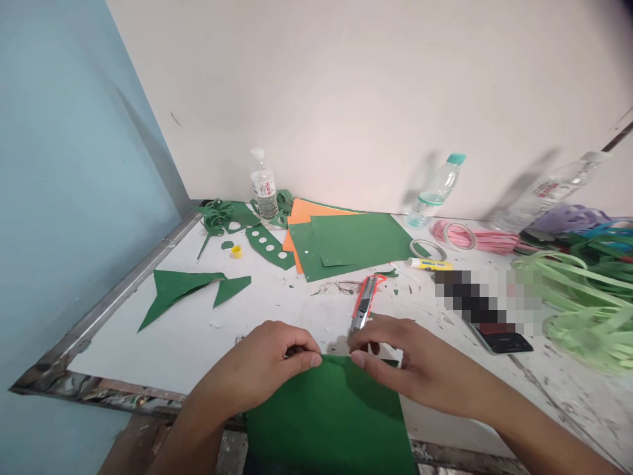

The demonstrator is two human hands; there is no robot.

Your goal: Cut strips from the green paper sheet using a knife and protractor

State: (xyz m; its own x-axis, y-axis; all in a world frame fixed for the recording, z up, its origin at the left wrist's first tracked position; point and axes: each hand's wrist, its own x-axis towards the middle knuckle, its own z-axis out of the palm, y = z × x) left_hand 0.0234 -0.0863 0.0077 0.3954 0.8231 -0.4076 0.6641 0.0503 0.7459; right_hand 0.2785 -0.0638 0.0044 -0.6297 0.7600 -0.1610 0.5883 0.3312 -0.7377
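A sheet of green paper hangs over the front edge of the table, close to me. My left hand pinches its top edge, thumb in front and fingers curled behind. A short way to the right, my right hand grips the same edge between thumb and forefinger. Just beyond the right fingers lies a utility knife with a red-edged handle; its lower end is partly hidden by that hand. Cut pieces of green paper rest on the table to the left.
Green and orange sheets are stacked at the back. Bottles stand along the wall. A glue stick, tape rolls, a partly blurred phone and light green paper strips lie at right. A yellow cap sits left.
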